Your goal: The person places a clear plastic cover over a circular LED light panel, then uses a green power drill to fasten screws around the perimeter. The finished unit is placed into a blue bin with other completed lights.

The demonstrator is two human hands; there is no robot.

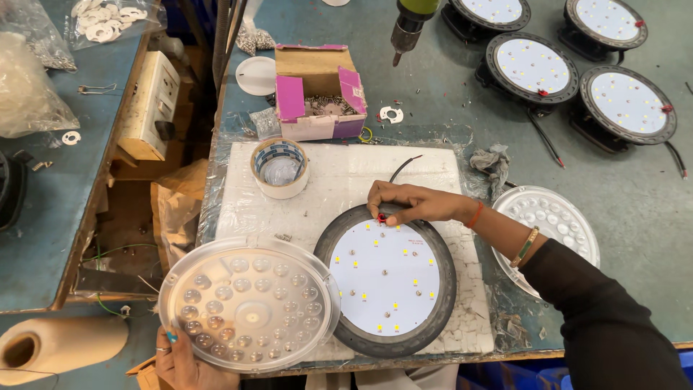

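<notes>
The left hand [180, 359] grips the near rim of a clear round lens cover [249, 303], fingers curled under its edge, holding it tilted just left of the round lamp [386, 278]. The cover's right edge overlaps the lamp's dark rim. The right hand [408, 204] rests on the far rim of the lamp with its fingertips pinched together on a small red piece [380, 217] at the edge of the white board [385, 278], which is dotted with small yellow lights. A thin black wire [403, 167] rises from behind this hand. The lamp lies on a white foam pad [339, 180] directly under both hands.

Beyond the left hand, on the pad, stands a roll of tape [280, 167]. Farther off, past the right hand, sits an open cardboard box [317, 90] with pink flaps, a white lid [256, 75] beside it. A second clear lens cover [552, 220] lies just right of the right wrist, partly hidden by the forearm. Well beyond the right hand, four finished lamps [534, 66] are set in a group on the green table [635, 209], and a driver tool [410, 25] hangs over the table near them. A roll of film [61, 347] lies left of the left hand.
</notes>
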